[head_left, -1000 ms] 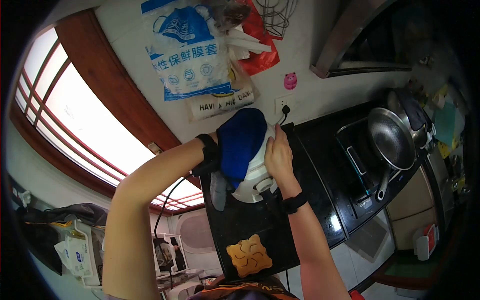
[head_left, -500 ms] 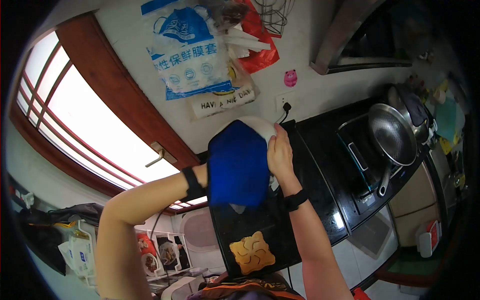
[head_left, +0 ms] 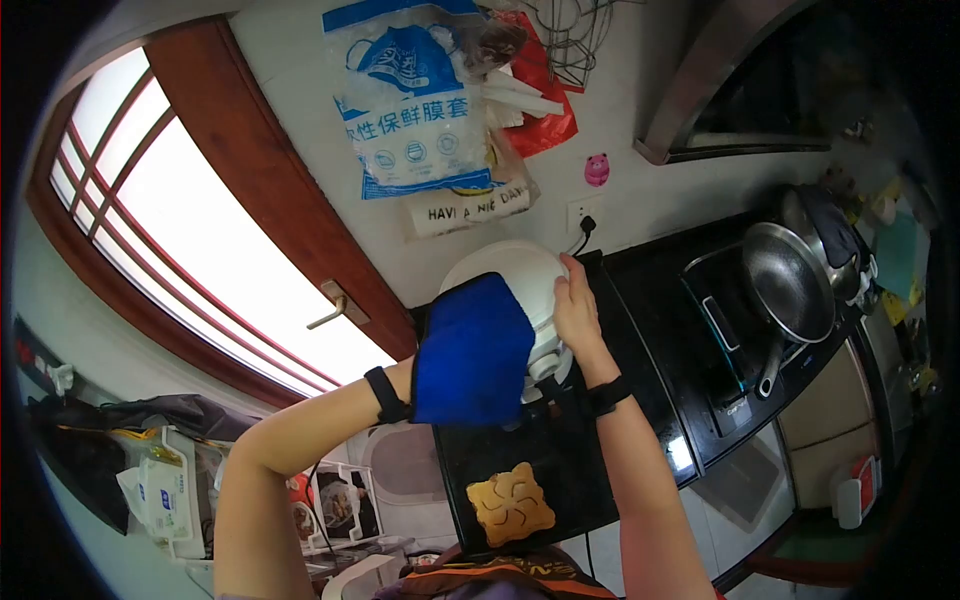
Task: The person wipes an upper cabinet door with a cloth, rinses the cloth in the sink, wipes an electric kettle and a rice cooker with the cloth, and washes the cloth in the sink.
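Observation:
A blue cloth [head_left: 473, 350] hangs over my left hand [head_left: 402, 374] and hides its fingers. Only the wrist side shows, with a black band below it. Behind and under the cloth is a round white appliance [head_left: 535, 275], apparently a rice cooker, with a knob-like part on its front. My right hand [head_left: 577, 312] rests against the appliance's right side, its fingers stretched out along the rim. The cloth covers much of the appliance's left and front.
A yellow sun-patterned mat [head_left: 511, 504] lies on the black counter [head_left: 580, 490] near my body. To the right, a steel pan [head_left: 788, 283] sits at the stove. A plug [head_left: 587, 225] is in the wall socket, and packaged bags [head_left: 415, 130] hang above. A door handle [head_left: 338, 308] stands out at left.
The blue cloth has dropped lower and uncovered more of the white appliance's top and front. My right hand stays at its side. The view has shifted slightly.

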`<state>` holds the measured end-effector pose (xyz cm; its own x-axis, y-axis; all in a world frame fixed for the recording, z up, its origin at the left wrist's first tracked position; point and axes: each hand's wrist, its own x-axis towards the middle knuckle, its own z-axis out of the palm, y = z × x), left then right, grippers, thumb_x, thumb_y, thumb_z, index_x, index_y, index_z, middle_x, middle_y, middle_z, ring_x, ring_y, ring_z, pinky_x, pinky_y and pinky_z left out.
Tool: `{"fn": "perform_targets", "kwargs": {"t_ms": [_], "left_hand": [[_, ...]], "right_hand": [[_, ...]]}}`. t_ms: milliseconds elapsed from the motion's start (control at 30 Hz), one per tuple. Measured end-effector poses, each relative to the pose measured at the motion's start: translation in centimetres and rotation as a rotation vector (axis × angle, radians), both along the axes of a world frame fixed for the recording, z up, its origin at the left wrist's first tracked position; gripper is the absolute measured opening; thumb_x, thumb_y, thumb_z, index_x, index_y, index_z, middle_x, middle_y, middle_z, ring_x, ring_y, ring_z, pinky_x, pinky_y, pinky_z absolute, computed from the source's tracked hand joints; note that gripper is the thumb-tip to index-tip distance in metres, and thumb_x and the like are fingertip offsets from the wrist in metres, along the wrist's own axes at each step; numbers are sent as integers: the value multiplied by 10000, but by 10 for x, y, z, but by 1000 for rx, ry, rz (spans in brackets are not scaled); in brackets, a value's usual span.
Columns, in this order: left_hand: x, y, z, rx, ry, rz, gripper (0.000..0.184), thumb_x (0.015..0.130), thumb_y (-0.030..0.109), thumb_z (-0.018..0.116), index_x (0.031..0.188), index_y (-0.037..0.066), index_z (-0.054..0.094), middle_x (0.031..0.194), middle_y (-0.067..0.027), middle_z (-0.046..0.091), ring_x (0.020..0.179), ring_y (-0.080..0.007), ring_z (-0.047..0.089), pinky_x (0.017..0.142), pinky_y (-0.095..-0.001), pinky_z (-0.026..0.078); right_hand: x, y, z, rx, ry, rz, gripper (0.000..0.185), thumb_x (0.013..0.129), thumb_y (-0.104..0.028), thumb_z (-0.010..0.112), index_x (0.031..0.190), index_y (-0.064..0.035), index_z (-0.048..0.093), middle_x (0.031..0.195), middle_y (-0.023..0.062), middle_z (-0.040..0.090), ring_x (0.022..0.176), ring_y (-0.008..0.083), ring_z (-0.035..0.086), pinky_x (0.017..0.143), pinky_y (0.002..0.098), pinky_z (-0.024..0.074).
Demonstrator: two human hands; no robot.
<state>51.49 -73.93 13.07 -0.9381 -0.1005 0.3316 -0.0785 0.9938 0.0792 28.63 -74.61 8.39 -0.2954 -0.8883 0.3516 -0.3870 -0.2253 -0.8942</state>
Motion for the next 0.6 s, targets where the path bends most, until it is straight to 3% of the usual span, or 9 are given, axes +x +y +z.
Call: {"fn": "perform_targets", "kwargs": {"t_ms": [200, 433, 600], "left_hand": [[8, -25, 15, 30, 34, 18, 489, 916, 273, 552, 1339, 49, 453, 1357, -163, 458, 1242, -306, 441, 1086, -390, 297], [-48, -73, 45, 20, 81, 83, 480, 911, 272, 559, 1323, 48, 460, 1335, -160, 471, 1215, -301, 457, 1069, -386, 315], [-60, -54, 26, -23, 83, 44, 474, 907, 272, 564, 1312, 47, 465, 1319, -158, 480, 1196, -298, 468, 1057, -383, 327]], "right_hand": [[4, 8, 2, -24, 59, -64, 415, 933, -133, 379, 1311, 34, 405, 1313, 269, 466, 1196, 423, 468, 1013, 438, 367], [4, 10, 4, -39, 101, -101, 411, 929, -122, 372, 1308, 32, 410, 1299, 272, 476, 1179, 424, 483, 1001, 444, 377], [0, 10, 5, -8, 80, -86, 421, 934, -130, 350, 1322, 27, 399, 1319, 256, 468, 1188, 417, 483, 1010, 431, 374]]}}
